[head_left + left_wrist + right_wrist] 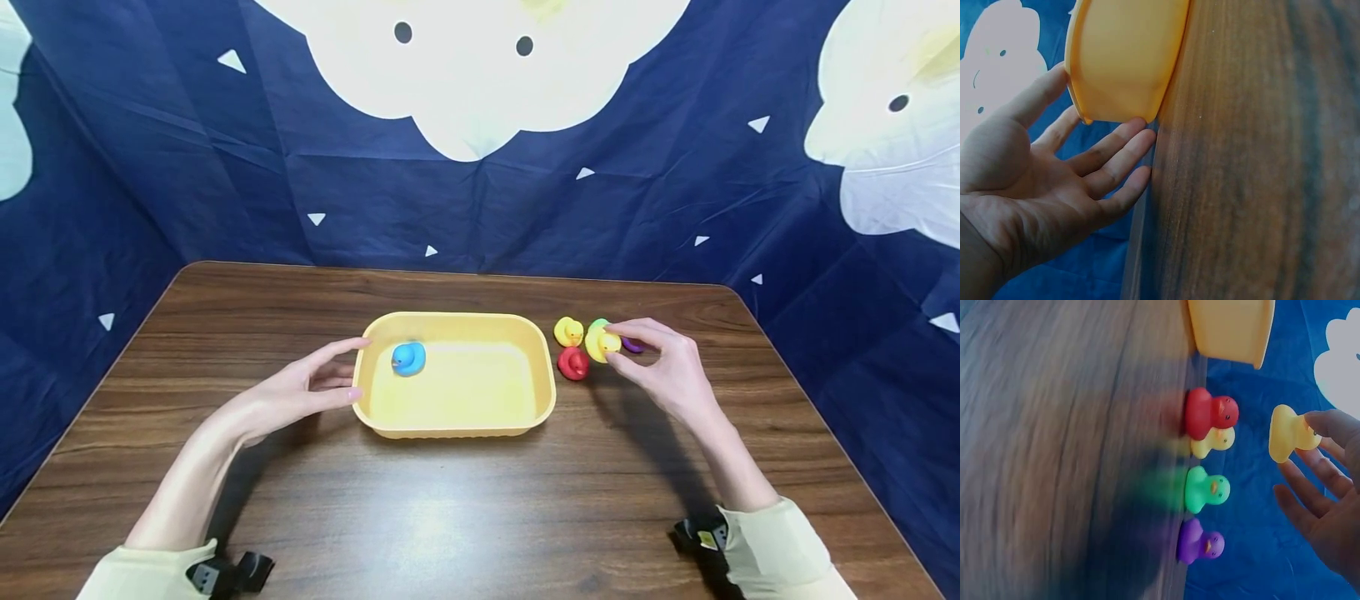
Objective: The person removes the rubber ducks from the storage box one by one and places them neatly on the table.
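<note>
My right hand [670,372] pinches a yellow rubber duck [1283,434] between thumb and fingers, held up off the table. Below it on the wood stand a red duck [1202,414], another yellow duck [567,332], a green duck [1202,489] and a purple duck [1197,541]. In the head view the held duck and hand partly cover the green and purple ones. A pale yellow plastic tub [457,432] sits left of the ducks, with one blue duck [408,358] inside. Fairly straight fingers of my left hand [300,387] touch the tub's left end, thumb at its rim.
The dark wooden table [420,517] has rounded far corners. Behind and beside it hangs a navy cloth [247,192] with white cloud shapes and small triangles. Each wrist carries a small black camera.
</note>
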Available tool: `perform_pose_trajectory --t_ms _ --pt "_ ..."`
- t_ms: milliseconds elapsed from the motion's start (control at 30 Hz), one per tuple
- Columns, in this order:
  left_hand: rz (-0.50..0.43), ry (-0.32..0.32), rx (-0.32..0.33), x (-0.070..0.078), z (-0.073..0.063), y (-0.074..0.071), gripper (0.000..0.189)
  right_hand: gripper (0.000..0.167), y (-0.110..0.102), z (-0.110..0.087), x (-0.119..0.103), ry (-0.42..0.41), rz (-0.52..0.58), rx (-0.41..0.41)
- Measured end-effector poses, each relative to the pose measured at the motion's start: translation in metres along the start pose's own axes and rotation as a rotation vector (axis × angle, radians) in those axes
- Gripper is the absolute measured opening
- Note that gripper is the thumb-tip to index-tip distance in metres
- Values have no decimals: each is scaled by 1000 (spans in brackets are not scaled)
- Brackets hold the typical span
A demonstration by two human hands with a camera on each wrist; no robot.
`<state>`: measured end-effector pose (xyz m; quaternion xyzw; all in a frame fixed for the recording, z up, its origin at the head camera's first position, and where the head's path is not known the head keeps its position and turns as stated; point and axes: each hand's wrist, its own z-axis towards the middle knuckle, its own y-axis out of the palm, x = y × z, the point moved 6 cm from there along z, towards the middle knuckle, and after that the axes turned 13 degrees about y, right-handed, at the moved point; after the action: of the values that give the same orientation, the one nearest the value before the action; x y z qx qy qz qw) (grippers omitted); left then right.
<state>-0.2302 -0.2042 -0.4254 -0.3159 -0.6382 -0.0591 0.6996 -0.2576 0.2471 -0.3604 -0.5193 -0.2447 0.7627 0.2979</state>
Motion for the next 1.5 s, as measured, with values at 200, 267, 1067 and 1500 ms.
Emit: perform_pose_trajectory --t_ms 200,267,1067,1500 --pt "-6 8 2 -1 -1 0 72 31 -1 0 13 35 -56 -16" --pt "0 5 3 -2 -1 -1 73 31 -1 -1 17 43 -69 -27" --pt "-2 -10 1 -2 0 -1 73 32 14 -2 45 134 -104 -224" --pt "-7 -5 1 -2 0 0 73 33 19 0 54 154 -134 -261"
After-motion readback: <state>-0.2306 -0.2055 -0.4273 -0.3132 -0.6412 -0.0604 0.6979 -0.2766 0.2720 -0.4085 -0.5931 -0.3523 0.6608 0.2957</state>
